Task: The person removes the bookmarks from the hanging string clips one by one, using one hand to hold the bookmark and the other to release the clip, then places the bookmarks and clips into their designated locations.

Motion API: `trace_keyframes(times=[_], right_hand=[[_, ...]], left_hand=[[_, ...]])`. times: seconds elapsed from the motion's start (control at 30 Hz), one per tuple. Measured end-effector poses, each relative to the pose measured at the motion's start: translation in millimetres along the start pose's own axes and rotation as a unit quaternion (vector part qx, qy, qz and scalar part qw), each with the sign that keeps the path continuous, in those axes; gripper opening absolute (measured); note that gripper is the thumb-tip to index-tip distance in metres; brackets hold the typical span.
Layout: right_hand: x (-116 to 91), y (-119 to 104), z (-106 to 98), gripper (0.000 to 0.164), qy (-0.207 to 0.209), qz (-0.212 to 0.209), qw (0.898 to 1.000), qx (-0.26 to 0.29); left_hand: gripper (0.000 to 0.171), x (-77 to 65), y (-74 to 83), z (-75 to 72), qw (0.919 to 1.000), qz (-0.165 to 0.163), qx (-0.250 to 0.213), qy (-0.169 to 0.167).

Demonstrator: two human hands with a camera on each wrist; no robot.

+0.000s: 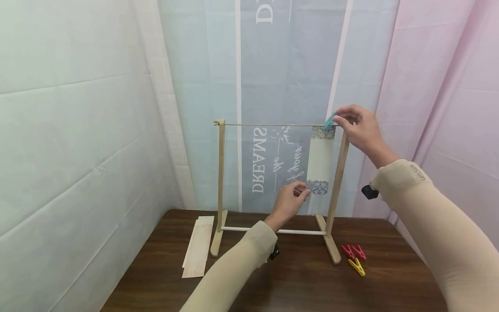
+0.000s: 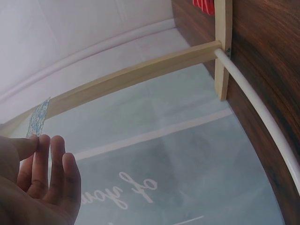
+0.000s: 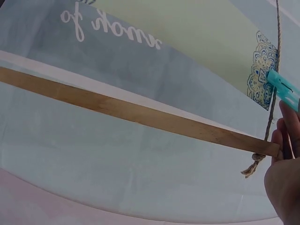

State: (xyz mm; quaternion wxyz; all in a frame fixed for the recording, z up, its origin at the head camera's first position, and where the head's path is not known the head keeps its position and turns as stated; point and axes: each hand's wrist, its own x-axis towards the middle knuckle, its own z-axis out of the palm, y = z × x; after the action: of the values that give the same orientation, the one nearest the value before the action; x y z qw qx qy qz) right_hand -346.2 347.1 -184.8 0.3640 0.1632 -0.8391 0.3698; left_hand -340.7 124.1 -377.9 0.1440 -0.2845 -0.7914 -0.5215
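A pale card with blue patterned ends point(image 1: 320, 160) hangs upright from a string point(image 1: 269, 125) tied across a wooden stand point(image 1: 221, 173). My right hand point(image 1: 360, 128) pinches a turquoise clothespin point(image 1: 329, 121) at the card's top edge. In the right wrist view, the clothespin point(image 3: 283, 88) sits over the string point(image 3: 276, 56) and the card's patterned end point(image 3: 263, 70). Lower down, my left hand point(image 1: 290, 199) pinches the card's bottom left corner between thumb and finger. The left wrist view shows that patterned corner point(image 2: 38, 117) at the fingertips.
Two red clothespins point(image 1: 353, 251) and a yellow clothespin point(image 1: 356, 267) lie on the brown table point(image 1: 296, 277), right of the stand. Several pale cards point(image 1: 198, 249) lie overlapped at its left. A white rod point(image 1: 302, 232) joins the stand's feet. Behind hangs a printed curtain point(image 1: 288, 65).
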Motion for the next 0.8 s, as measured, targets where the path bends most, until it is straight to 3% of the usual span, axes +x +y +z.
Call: trace_keyframes(times=[0.2,0.53,0.8], right_hand=[[-1,0,1,0.031,0.017,-0.01,1.0,0.004],[-2,-7,0,0.032,0.025,0.009,1.0,-0.001],[-1,-7,4,0.028,0.05,-0.008,0.998,0.021]], left_hand=[[0.025,-2.4,0.3,-2.3,1.0,0.005,0.007,-0.002],[0.024,-7.5,0.6,-8.4,0.9995,0.006,0.031,-0.005],[0.025,-13.0,-6.3,-12.4,0.9991,0.008,0.042,0.002]])
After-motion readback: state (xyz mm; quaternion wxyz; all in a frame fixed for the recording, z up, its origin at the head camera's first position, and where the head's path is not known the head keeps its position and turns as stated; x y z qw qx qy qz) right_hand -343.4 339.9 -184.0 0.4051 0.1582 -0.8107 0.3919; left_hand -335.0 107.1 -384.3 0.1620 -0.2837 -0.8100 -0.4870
